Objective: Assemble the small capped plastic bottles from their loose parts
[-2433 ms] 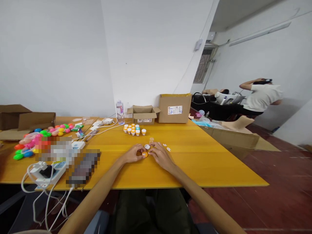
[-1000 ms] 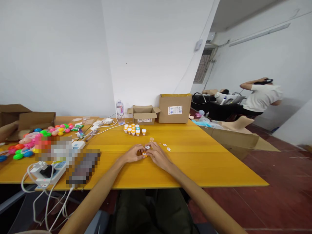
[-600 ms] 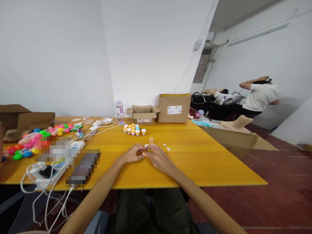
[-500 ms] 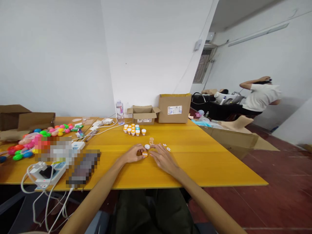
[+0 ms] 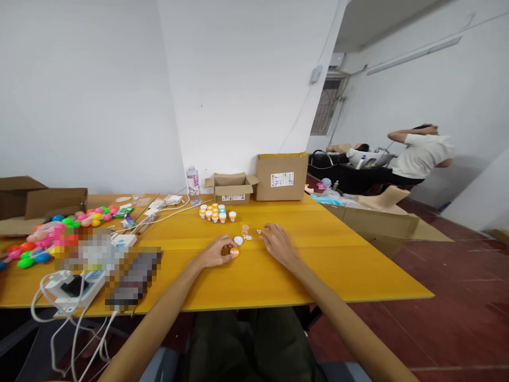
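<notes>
My left hand (image 5: pixel 218 251) is closed on a small round orange cap (image 5: pixel 234 252) with white marks, held at the tabletop between thumb and fingers. Just beyond it lies a white round cap (image 5: pixel 238 240), beside a small clear plastic cup (image 5: pixel 245 229) and a flat white piece with dark spots (image 5: pixel 248 237). To the right, my right hand (image 5: pixel 280 245) hovers low over the table, fingers bent and apart. A tiny white piece with dark marks (image 5: pixel 259 231) lies near its fingertips. Whatever is under its palm is hidden.
Several orange-and-white capped pieces (image 5: pixel 215 213) stand in a cluster ahead. Behind are a water bottle (image 5: pixel 193 185), an open carton (image 5: pixel 232 188) and a larger box (image 5: pixel 281 178). Left lie a power strip (image 5: pixel 93 276), cables and colourful plastic eggs (image 5: pixel 42 239). A person (image 5: pixel 423 151) sits far right.
My right hand has moved right, away from the left hand, uncovering the spotted white piece and now covering pieces farther right. The left hand keeps the orange cap. The view has shifted slightly.
</notes>
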Available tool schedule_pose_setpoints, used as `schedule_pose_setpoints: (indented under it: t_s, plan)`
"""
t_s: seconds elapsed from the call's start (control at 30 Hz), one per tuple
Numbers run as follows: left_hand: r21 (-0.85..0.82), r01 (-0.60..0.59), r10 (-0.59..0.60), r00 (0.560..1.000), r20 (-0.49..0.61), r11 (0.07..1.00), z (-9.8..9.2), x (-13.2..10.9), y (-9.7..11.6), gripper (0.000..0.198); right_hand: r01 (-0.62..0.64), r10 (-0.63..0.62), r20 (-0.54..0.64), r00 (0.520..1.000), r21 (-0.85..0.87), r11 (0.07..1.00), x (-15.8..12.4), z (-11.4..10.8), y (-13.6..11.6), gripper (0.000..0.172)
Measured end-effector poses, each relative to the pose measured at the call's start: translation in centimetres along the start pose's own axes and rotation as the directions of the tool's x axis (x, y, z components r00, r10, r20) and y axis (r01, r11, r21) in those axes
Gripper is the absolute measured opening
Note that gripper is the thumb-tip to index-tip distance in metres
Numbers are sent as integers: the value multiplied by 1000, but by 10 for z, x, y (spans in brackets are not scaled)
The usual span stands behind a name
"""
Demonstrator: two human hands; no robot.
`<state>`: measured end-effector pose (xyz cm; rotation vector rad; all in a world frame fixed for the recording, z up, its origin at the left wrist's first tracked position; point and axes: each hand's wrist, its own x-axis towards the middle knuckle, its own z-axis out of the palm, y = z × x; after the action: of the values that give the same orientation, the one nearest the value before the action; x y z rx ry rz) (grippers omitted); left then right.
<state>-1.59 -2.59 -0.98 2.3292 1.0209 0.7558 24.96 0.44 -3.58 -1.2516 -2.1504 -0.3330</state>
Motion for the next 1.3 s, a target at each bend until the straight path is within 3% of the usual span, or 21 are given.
schedule_pose_setpoints:
  t_s: [0.27,0.57,0.77,0.93,1.1,1.3]
  plan:
    - [3,-6,6,1000,6,1000,0,-1,1,16,1,8,97,995,-88,996,17,3,-6,25]
    - [-14,-11,11,1000,1,1000,1,0,3,14,179,-155,182,971,-125,976,19,8,-3,36]
    - [-4,-32,32,999,-8,999,1,0,2,14,201,-174,201,964,-121,972,18,3,-4,35]
    - [3,-21,21,1000,-3,1000,1,-1,3,14,182,-166,155,974,-92,979,18,3,-2,37]
    - [-6,-7,7,1000,5,1000,2,0,1,17,80,-81,18,997,29,996,11,0,-7,28]
    - [-35,-21,20,1000,-15,999,5,2,-2,15,267,-261,-56,964,222,938,5,-9,-51,23]
